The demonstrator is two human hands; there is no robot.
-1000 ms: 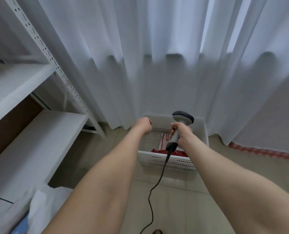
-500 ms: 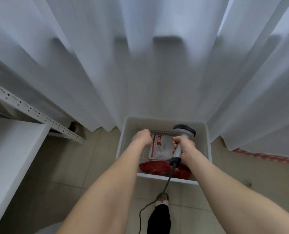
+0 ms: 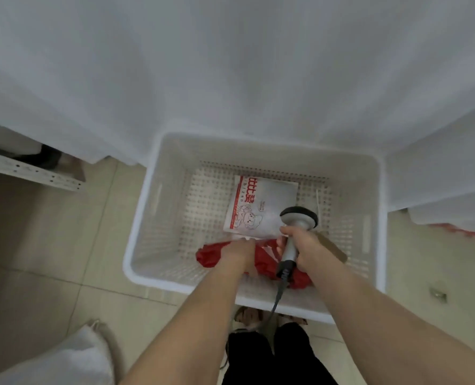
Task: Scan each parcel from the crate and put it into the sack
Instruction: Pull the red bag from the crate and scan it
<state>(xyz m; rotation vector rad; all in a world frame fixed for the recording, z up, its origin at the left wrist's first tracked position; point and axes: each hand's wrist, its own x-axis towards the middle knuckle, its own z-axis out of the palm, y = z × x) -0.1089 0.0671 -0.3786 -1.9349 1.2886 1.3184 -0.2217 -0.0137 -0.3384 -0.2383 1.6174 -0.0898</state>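
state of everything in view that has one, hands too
crate: on the floor, open top, white and red parcels inside
white parcel: lying flat on the crate bottom
red parcel: crumpled by the near wall, under the left hand
left hand: down on the red parcel, grip hidden
right hand: grips the scanner handle
scanner: held over the crate
sack: on the floor, mostly out of frame

1. I record the crate (image 3: 161,207) as white perforated plastic, matt.
2. The white parcel (image 3: 269,201) is smooth, glossy film; the red parcel (image 3: 211,255) is crinkled, shiny plastic.
3. The scanner (image 3: 298,218) is smooth grey plastic.
4. The curtain (image 3: 230,65) is matt white cloth; the floor (image 3: 64,245) is glossy tile.
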